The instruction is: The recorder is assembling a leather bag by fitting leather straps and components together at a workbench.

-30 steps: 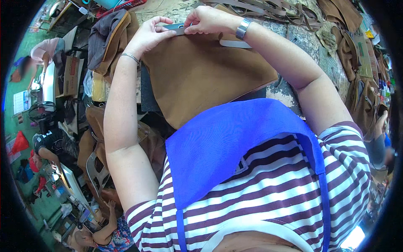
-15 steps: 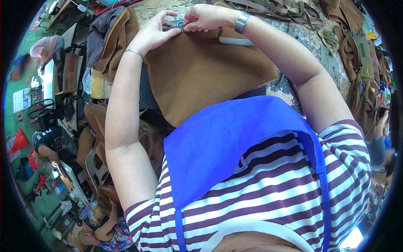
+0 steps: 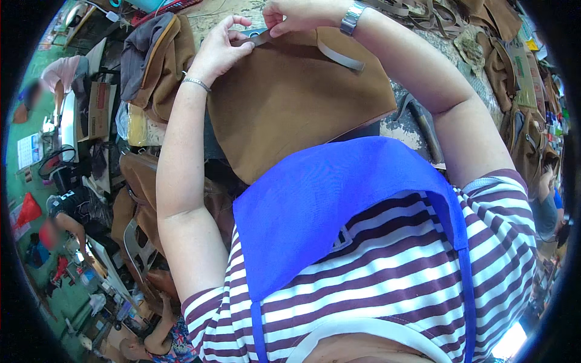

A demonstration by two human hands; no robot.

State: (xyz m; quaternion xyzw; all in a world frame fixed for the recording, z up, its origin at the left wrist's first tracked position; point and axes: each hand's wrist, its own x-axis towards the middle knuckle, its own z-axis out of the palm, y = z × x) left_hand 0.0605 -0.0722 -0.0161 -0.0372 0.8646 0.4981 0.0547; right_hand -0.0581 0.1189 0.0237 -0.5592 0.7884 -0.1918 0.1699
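Note:
A large brown leather panel [image 3: 302, 91] lies on the worktable in front of me. Along its far edge runs a narrow greyish-brown strip [image 3: 262, 39]. My left hand [image 3: 219, 51] pinches this strip between thumb and fingers at the panel's far left corner. A little to the right, my right hand [image 3: 302, 16] grips the strip with bent fingers, partly cut off by the picture's top edge. Farther right, a pale strip end [image 3: 340, 57] hangs down over the panel. Something blue, mostly hidden, shows behind the fingers.
A brown bag with grey lining [image 3: 158, 60] stands to the left. Loose straps [image 3: 417, 15] lie at the far right. A dark-handled tool [image 3: 420, 124], perhaps a hammer, rests right of the panel. Other people work at the left, one in a pale pink top [image 3: 62, 74].
My right hand has moved slightly away from me, and a raised stretch of strip now shows between my hands. The pale strip end hangs more in view. My left hand has shifted slightly left.

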